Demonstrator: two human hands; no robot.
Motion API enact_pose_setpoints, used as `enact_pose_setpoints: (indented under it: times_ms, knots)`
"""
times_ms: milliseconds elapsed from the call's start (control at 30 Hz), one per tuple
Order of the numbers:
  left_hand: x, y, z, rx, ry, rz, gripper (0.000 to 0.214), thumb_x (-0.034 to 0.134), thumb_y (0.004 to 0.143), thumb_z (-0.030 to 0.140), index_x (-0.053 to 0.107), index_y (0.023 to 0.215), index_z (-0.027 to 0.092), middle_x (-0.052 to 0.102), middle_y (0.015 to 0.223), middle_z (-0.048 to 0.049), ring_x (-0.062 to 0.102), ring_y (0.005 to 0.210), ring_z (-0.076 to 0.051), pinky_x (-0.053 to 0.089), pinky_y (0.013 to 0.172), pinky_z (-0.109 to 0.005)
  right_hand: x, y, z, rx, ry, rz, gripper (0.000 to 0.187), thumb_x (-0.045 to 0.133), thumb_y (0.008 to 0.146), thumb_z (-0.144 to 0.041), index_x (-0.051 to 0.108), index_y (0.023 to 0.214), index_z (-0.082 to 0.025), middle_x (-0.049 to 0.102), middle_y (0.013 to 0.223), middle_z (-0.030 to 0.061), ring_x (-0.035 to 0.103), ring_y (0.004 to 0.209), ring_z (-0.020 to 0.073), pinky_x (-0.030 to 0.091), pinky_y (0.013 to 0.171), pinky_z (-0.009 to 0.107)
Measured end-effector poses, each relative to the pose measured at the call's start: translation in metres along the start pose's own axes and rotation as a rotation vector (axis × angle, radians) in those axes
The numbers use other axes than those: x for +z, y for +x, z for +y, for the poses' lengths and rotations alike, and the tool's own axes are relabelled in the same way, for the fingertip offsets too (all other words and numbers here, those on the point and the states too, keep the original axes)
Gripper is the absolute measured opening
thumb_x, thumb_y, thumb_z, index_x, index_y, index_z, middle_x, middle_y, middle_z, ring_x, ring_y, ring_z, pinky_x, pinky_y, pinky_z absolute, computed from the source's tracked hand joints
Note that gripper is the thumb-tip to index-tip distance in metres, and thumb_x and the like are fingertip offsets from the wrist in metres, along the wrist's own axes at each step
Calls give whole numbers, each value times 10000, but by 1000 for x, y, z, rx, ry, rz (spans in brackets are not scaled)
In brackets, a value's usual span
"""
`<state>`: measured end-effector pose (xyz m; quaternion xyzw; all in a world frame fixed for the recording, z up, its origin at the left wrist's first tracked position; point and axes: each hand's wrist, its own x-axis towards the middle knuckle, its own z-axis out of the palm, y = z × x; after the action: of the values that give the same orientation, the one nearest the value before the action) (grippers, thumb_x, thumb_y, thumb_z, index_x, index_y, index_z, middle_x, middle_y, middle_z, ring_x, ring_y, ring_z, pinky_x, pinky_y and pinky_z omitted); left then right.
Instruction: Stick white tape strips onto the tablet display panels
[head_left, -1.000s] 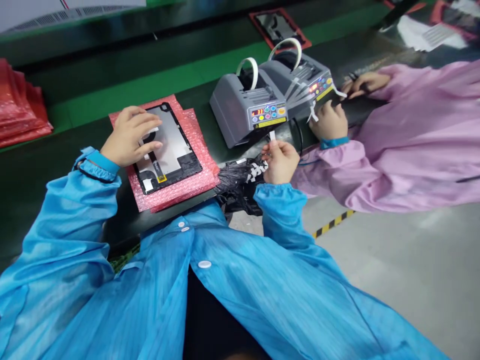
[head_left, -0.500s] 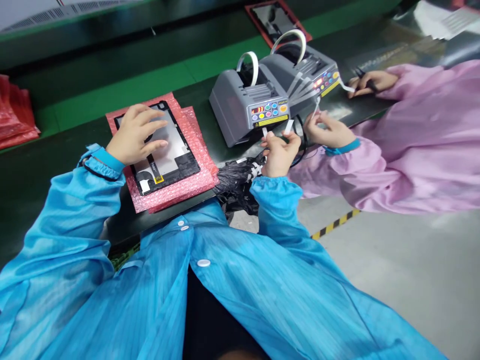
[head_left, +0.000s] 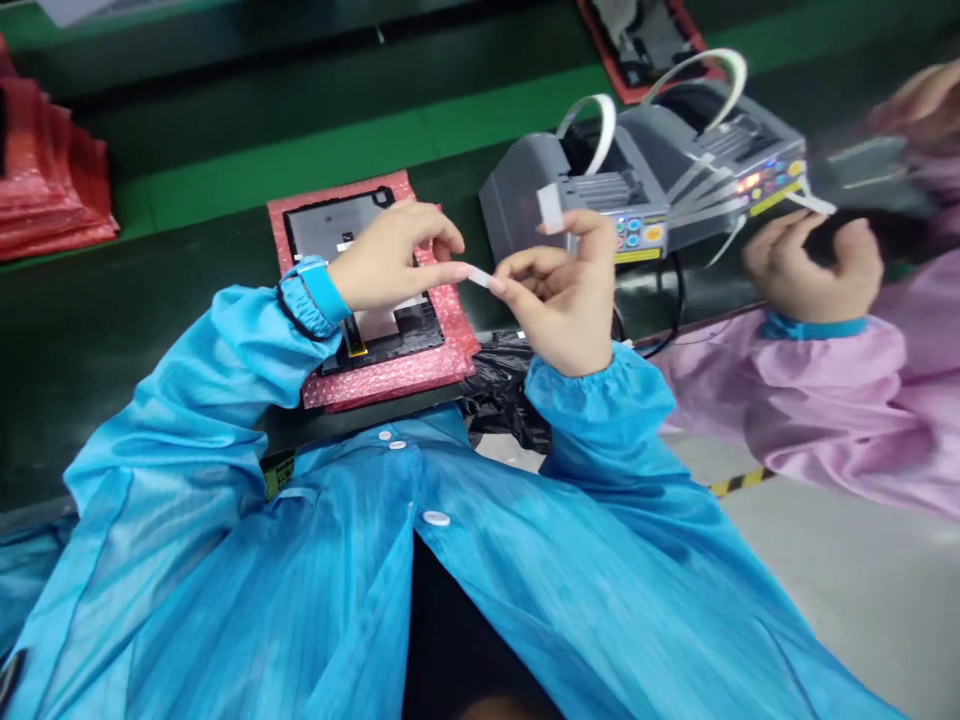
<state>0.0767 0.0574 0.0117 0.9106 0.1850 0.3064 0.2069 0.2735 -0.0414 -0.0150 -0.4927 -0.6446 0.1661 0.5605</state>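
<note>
My left hand (head_left: 390, 258) hovers over the right side of a dark tablet back panel (head_left: 352, 270) lying on pink bubble wrap (head_left: 397, 375). Its fingertips pinch one end of a small white tape strip (head_left: 480, 277). My right hand (head_left: 564, 290) pinches the other end of that strip. A second white tape piece (head_left: 550, 208) sticks up from its raised index finger. Both hands meet just in front of the grey tape dispenser (head_left: 540, 200).
A second grey tape dispenser (head_left: 720, 150) stands to the right. A co-worker in a pink sleeve has a hand (head_left: 814, 265) at it. Black plastic bag (head_left: 502, 390) hangs at the bench edge. Red bags (head_left: 45, 180) pile at far left. Another panel (head_left: 637, 45) lies behind.
My right hand pulled tape pieces off the dispenser and came left. My left hand lifted off the panel and took hold of one strip's end. The view shifted right.
</note>
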Motion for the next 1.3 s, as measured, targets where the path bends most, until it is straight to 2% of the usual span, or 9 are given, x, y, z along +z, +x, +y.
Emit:
enact_pose_setpoints:
  times_ms: [100, 200, 333, 533, 667, 800, 933, 1100, 1300]
  knots:
    - [-1, -5, -5, -56, -6, -7, 295, 662, 895, 465, 654, 787, 191, 688, 826, -62, 632, 880, -217, 466, 851, -358, 19, 17, -5, 5, 50, -128, 617, 828, 686, -511, 370, 1037, -293, 639, 678, -73, 534, 526, 113, 373, 448, 244]
    - [-2, -14, -13, -189, -3, 50, 276, 659, 898, 404, 639, 756, 168, 658, 772, -40, 612, 808, -187, 460, 780, -322, 27, 27, 5, 24, 87, -178, 622, 836, 681, -502, 381, 1047, -291, 685, 763, -51, 622, 628, 130, 473, 522, 255]
    - [-1, -21, -19, -359, -41, 126, 249, 640, 904, 365, 649, 774, 153, 627, 732, -21, 574, 748, -157, 438, 707, -290, 34, 34, 15, 119, 143, -128, 565, 840, 689, -446, 402, 1008, -287, 679, 862, -30, 662, 791, 140, 531, 643, 274]
    - [1, -22, -23, -434, -107, 137, 244, 644, 897, 382, 659, 770, 174, 625, 711, -19, 564, 740, -167, 434, 686, -298, 51, 43, 15, 290, 212, -74, 529, 850, 684, -315, 401, 960, -280, 613, 779, -65, 647, 772, 127, 526, 681, 294]
    - [6, -22, -25, -464, -67, 126, 223, 631, 910, 356, 657, 774, 181, 645, 748, -35, 593, 793, -191, 458, 744, -321, 54, 49, 18, 288, 202, -99, 555, 847, 678, -267, 367, 956, -284, 604, 710, -97, 658, 742, 121, 509, 642, 274]
    - [14, -18, -27, -483, 104, 53, 176, 598, 919, 284, 661, 799, 173, 649, 860, -68, 590, 1001, -258, 452, 929, -393, 55, 54, 25, 337, 171, -126, 616, 866, 620, -214, 324, 905, -285, 616, 595, -129, 589, 543, 95, 481, 579, 265]
    - [20, -13, -29, -536, 189, -36, 190, 567, 939, 291, 666, 840, 161, 635, 1001, -104, 515, 1166, -317, 394, 1037, -459, 59, 59, 35, 397, 136, -141, 627, 856, 585, -162, 312, 873, -285, 585, 516, -155, 585, 500, 104, 481, 568, 269]
    - [24, -11, -33, -564, 219, -46, 216, 561, 940, 325, 674, 852, 164, 618, 1079, -107, 478, 1216, -348, 345, 1076, -506, 61, 62, 43, 407, 78, -161, 611, 816, 592, -80, 314, 875, -281, 580, 533, -137, 617, 538, 128, 498, 603, 290]
    - [27, -13, -36, -548, 228, -49, 224, 557, 931, 332, 670, 832, 165, 623, 1047, -109, 483, 1204, -352, 358, 1047, -507, 58, 62, 56, 389, 54, -201, 576, 777, 607, -28, 353, 909, -276, 582, 564, -126, 614, 559, 137, 515, 626, 316]
